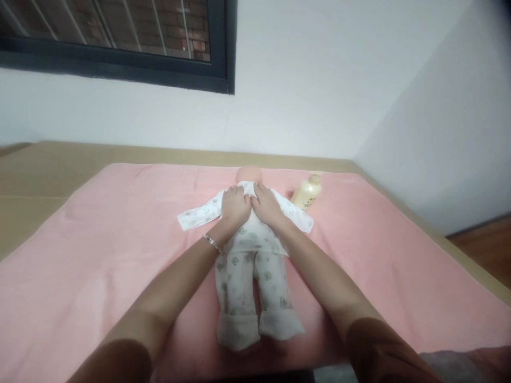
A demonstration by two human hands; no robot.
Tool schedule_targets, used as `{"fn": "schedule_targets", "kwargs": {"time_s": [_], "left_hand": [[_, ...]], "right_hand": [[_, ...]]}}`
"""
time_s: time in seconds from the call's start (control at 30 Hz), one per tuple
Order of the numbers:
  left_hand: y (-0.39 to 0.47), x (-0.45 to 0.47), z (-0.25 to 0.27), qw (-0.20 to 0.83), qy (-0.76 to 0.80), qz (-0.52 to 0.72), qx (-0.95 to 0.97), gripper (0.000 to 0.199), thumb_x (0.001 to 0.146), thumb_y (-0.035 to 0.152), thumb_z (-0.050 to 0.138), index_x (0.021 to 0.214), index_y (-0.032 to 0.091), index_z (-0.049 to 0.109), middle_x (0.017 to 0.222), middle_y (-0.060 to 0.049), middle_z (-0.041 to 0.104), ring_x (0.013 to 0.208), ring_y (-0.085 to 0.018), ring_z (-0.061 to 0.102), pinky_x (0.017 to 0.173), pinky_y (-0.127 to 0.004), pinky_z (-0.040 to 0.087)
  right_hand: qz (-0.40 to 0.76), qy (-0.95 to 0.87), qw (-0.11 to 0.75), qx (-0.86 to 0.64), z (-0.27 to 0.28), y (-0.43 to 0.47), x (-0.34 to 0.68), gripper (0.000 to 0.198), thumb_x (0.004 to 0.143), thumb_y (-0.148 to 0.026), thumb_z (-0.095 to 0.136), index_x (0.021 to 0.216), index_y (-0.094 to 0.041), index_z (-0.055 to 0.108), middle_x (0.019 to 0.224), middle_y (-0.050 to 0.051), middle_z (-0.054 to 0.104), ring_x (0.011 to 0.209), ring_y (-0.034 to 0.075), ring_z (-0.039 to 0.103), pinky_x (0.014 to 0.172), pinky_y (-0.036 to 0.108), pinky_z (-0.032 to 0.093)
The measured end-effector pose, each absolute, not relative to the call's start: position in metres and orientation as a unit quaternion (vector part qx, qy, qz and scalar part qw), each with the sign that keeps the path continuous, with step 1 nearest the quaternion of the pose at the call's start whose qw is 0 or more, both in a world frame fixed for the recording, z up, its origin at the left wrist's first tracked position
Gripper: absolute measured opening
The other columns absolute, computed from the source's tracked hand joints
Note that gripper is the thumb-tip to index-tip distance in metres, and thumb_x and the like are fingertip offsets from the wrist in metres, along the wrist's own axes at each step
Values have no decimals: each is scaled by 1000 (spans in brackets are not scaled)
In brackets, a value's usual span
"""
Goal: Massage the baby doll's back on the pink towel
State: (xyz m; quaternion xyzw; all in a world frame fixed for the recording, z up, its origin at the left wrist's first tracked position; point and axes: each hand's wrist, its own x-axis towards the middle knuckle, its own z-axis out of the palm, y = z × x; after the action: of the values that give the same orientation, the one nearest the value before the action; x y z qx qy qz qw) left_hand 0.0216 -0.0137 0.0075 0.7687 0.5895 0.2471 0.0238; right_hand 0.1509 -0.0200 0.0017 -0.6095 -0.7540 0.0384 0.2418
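Observation:
A baby doll [255, 236] lies stretched out on a pink blanket, its round bare head [249, 174] toward the wall and its legs toward me. It wears a white patterned top and matching trousers [241, 282] with turned-up cuffs. Its sleeves spread out to both sides. My left hand [236, 206] rests flat on the left of its upper body, fingers pointing at the head. Beside it, my right hand [266, 205] lies flat on the right part, the two thumbs close together. Neither hand grasps anything. The doll's face is not visible.
A pale yellow bottle [307, 191] stands tilted in view on the blanket, right of the doll's shoulder. The pink blanket [131, 239] covers most of a tan surface [35, 181]. Behind is a white wall [295, 106] with a dark-framed window [221, 48]; another wall rises at right.

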Motion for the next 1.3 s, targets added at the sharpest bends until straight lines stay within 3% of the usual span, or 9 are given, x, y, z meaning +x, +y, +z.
{"fn": "schedule_targets", "kwargs": {"time_s": [0.2, 0.53, 0.73, 1.03, 1.2, 1.3], "left_hand": [[-12, 20, 6, 60, 597, 264, 755, 46, 96, 23, 37, 133, 5, 59, 141, -19, 59, 138, -31, 49, 120, -44, 34], [-13, 14, 2, 90, 583, 275, 759, 53, 102, 27, 26, 140, 2, 54, 148, -20, 54, 143, -31, 45, 124, -46, 30], [-9, 12, -2, 106, 578, 289, 756, 51, 101, 28, 30, 139, 5, 56, 149, -19, 54, 144, -30, 46, 125, -46, 30], [-11, 12, 3, 121, 614, 232, 744, 69, 96, 43, 43, 150, 1, 40, 161, -22, 36, 154, -35, 28, 129, -46, 19], [-2, 5, 2, 141, 604, 238, 747, 66, 96, 47, 41, 146, 6, 46, 160, -20, 39, 152, -34, 33, 127, -46, 24], [4, -1, 4, 166, 597, 249, 744, 61, 96, 45, 39, 142, 7, 53, 154, -18, 49, 146, -31, 43, 124, -43, 31]], "right_hand": [[43, -753, 234, -613, 4, -23, 150, 59, 101, -31, 29, 150, 0, 43, 156, 23, 43, 145, 34, 41, 123, 47, 30], [36, -753, 214, -621, 2, -23, 146, 58, 104, -34, 28, 151, -2, 41, 158, 22, 41, 149, 32, 37, 124, 47, 25], [79, -743, 187, -637, 12, -23, 152, 61, 104, -38, 28, 154, -3, 35, 162, 21, 34, 152, 32, 30, 126, 46, 21], [125, -709, 156, -676, 25, -22, 165, 66, 104, -50, 28, 152, -6, 37, 164, 21, 30, 153, 32, 28, 122, 44, 24], [59, -727, 127, -672, 31, -31, 155, 51, 105, -41, 28, 132, -7, 56, 136, 20, 61, 128, 30, 54, 109, 40, 38], [-7, -724, 103, -682, 31, -42, 141, 47, 104, -34, 29, 126, -4, 58, 127, 22, 64, 121, 31, 56, 106, 42, 39]]}}
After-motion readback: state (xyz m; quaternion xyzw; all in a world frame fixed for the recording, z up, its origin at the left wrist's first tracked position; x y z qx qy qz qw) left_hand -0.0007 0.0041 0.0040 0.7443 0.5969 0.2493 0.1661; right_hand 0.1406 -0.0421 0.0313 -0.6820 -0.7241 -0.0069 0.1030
